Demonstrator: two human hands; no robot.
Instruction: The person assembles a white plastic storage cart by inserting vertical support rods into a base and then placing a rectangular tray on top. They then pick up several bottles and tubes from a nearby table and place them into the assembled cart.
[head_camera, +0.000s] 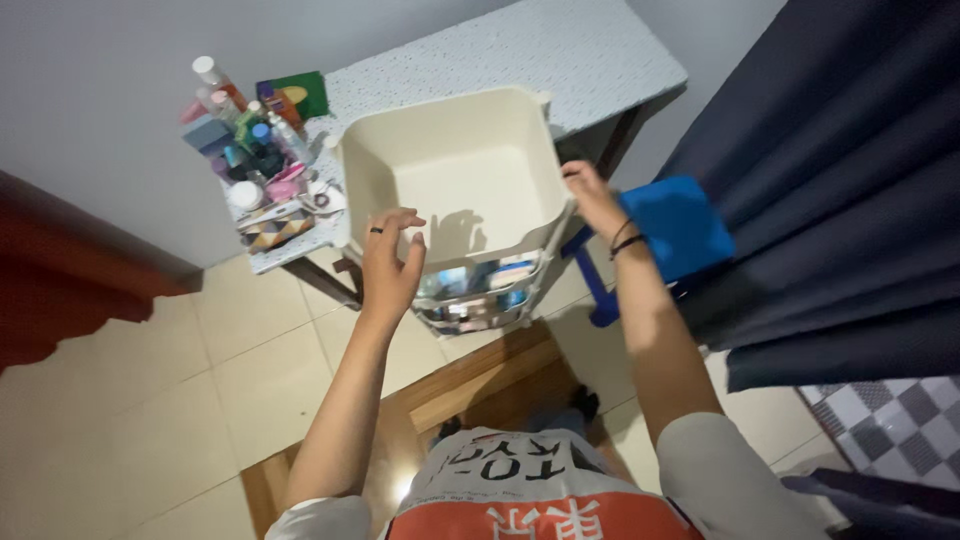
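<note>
Between the two hands stands a cream plastic bin (470, 175), the top tier of a stacked organiser whose lower tiers (478, 295) sit just below the wrists. The top bin is bare inside; the lower tiers already carry small bottles and packets. A cluster of toiletry bottles (245, 140) lies well beyond and outward of the left hand, on the speckled tabletop (560, 60); none has been transferred to the top bin, so, judged from this layout, filling is not yet started at this level.

Left hand (390, 255): raised palm-forward, fingers spread and slightly curled, thumb apart, just beside the bin's near-left rim. It grips nothing; contact with the rim cannot be confirmed. A dark ring sits on one finger.

Right hand (592, 198): reaches to the bin's right wall, fingers closed over the rim, apparently grasping it. Dark bands circle the wrist. A blue stool (675, 225) stands just outward of this hand, against a dark curtain (840, 180).
</note>
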